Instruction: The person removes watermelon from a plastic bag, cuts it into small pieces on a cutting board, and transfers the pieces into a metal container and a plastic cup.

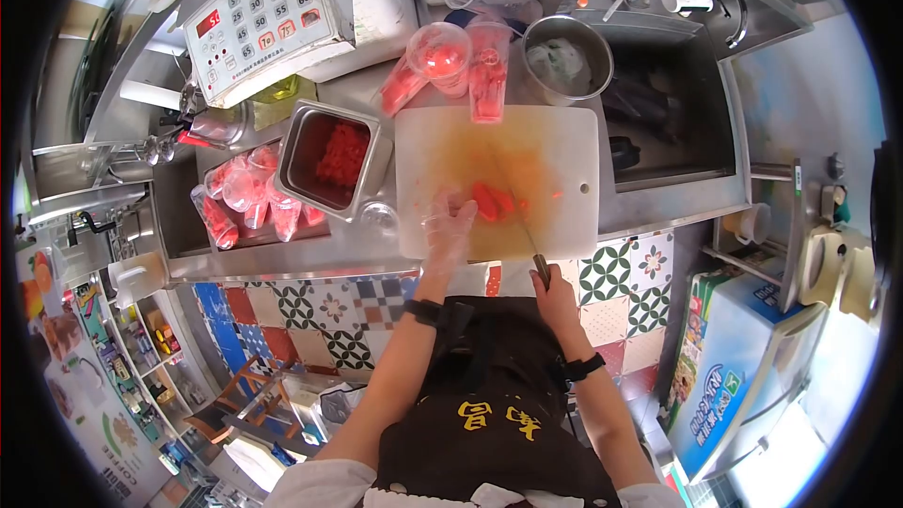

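Red fruit pieces (491, 201) lie near the middle of a white cutting board (414, 146) stained orange. My left hand (450, 224), in a clear glove, is at their left side; whether its fingers grip a piece is too small to tell. My right hand (555, 293) is bare and closed round the handle of a knife (530, 233). The blade reaches up over the board, just right of the fruit. Left of the board stands a metal container (376, 155) with chopped red fruit (344, 154) inside.
Cups of red fruit (487, 71) stand behind the board, beside a metal pot (605, 75). More filled cups (246, 186) sit at the left. A machine with a keypad (259, 23) is at the back left, a sink (696, 113) at the right.
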### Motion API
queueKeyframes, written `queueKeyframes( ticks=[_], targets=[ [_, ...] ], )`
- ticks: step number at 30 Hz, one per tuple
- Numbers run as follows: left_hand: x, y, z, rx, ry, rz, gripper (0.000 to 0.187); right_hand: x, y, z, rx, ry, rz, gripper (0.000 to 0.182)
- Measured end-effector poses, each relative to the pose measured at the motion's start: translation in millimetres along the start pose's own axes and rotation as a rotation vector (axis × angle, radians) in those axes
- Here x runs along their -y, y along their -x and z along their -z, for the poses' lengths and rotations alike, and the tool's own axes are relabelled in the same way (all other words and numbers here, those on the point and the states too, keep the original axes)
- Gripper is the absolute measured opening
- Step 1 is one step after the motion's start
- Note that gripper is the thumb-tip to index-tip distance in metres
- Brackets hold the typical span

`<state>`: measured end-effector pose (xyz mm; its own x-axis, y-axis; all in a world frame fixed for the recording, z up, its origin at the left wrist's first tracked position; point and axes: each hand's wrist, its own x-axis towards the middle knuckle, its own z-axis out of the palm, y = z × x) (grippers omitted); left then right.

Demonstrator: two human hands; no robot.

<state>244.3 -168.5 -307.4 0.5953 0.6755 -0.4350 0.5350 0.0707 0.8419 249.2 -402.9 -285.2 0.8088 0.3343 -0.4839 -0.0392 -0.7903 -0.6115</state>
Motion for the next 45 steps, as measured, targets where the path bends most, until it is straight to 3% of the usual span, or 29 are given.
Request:
queueKeyframes(
  ticks=[3, 12, 18, 24, 28, 33, 36, 45],
  targets=[
    [17.6, 0.4, 3.4, 0.144, 0.132, -0.060, 0.034, -3.9, -4.2, 4.2, 0.065, 0.041, -0.043, 0.035],
    [26.3, 4.6, -6.8, 0.216, 0.469, -0.113, 0.032, 20.0, -10.7, -1.4, 0.003, 0.039, 0.085, 0.029],
    [21.4, 7.1, -5.3, 0.192, 0.161, -0.159, 0.036, 5.1, -26.4, 5.2, -0.014, 0.039, 0.109, 0.028],
    [-7.7, 14.6, 6.2, 0.208, 0.050, -0.066, 0.036, 10.3, -31.9, 8.6, 0.047, 0.120, 0.103, 0.031],
    [14.8, 5.2, 1.0, 0.274, 0.159, -0.049, 0.040, 20.8, -35.5, 8.2, 0.103, 0.200, -0.022, 0.034],
    [6.7, 10.1, 6.7, 0.274, 0.026, -0.106, 0.045, 25.1, -34.1, 10.2, 0.118, 0.188, 0.015, 0.037],
    [5.9, 11.1, 4.6, 0.305, 0.216, 0.038, 0.045, 28.8, -32.5, 11.6, 0.119, 0.191, 0.015, 0.038],
    [40.3, 4.8, 4.7, 0.298, 0.274, -0.064, 0.049, 22.6, -25.8, 0.6, 0.064, 0.212, 0.118, 0.035]
  ],
)
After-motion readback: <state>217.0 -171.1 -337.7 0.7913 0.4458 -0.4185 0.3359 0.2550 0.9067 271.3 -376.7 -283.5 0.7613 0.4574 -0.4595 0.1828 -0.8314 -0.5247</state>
